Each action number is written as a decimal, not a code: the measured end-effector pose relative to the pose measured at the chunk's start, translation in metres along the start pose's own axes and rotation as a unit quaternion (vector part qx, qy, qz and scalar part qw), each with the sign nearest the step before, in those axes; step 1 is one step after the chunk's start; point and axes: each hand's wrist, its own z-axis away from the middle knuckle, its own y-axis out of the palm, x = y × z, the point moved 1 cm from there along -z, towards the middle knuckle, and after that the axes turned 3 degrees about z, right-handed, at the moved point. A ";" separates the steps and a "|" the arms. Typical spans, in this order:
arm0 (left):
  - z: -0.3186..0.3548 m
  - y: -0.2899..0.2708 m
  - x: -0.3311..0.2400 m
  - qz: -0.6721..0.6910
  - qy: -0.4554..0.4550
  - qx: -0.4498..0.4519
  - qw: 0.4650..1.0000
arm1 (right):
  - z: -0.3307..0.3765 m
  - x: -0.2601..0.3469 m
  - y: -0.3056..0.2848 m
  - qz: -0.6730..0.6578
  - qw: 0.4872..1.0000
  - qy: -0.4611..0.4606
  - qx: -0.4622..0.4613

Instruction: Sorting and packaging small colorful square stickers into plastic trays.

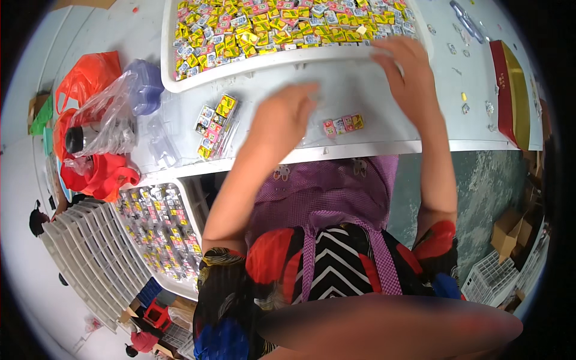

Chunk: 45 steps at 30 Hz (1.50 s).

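A large white tray point(240, 65) across the table holds a heap of small yellow, pink and white-blue boxes. At its near right rim is my right hand point(411, 75), thumb and fingers apart, with nothing visible between them. Over the table in front of me, my left hand point(282, 114) is smeared by motion, so what its fingers do cannot be made out. A short row of small boxes point(344, 125) lies between my hands, close to the table's front edge. Left of my left hand sits a clear plastic case point(217, 126) packed with the same sort of boxes.
An empty clear case point(161, 144) and stacked bluish plastic trays point(144, 87) lie to the left, beside red bags point(90, 75) and a dark-capped bottle point(90, 138). Below stands a white crate point(191, 222) of filled cases. A red-and-gold box point(510, 96) is at right.
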 end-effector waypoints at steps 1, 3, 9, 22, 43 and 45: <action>-0.014 -0.007 0.002 -0.036 0.069 -0.067 0.995 | -0.014 -0.011 0.005 0.002 1.000 0.003 0.000; -0.054 -0.021 0.012 -0.105 0.173 -0.135 0.970 | -0.040 -0.030 0.025 0.041 0.985 0.030 0.166; -0.128 -0.035 0.010 -0.257 0.190 -0.089 0.943 | -0.071 -0.024 0.031 -0.076 0.982 0.024 0.169; -0.120 -0.043 0.005 -0.222 0.137 -0.133 0.956 | -0.059 -0.023 0.035 -0.146 0.980 0.004 0.138; 0.034 0.029 0.003 0.053 -0.025 -0.010 0.998 | -0.048 -0.034 0.039 -0.245 0.956 0.150 0.064; 0.033 0.030 -0.001 0.049 -0.032 0.002 0.998 | -0.047 -0.035 0.039 -0.259 0.947 0.178 0.068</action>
